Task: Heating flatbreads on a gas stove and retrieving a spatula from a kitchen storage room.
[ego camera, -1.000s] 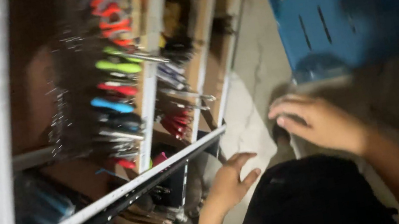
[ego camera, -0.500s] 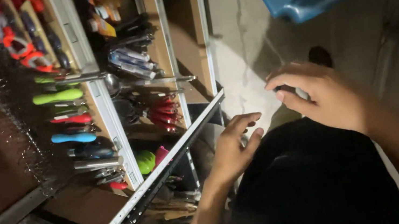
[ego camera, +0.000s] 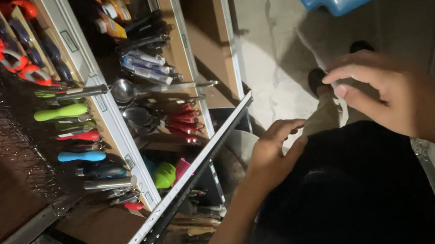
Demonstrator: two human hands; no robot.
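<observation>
both hands empty & half-curled: left hand near shelf rail, right hand over floor.

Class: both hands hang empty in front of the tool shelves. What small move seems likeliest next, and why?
Probably the left hand reaches toward the shelf rail: it is empty, half curled and nearest it. The right hand hovers farther off, above the floor.
</observation>
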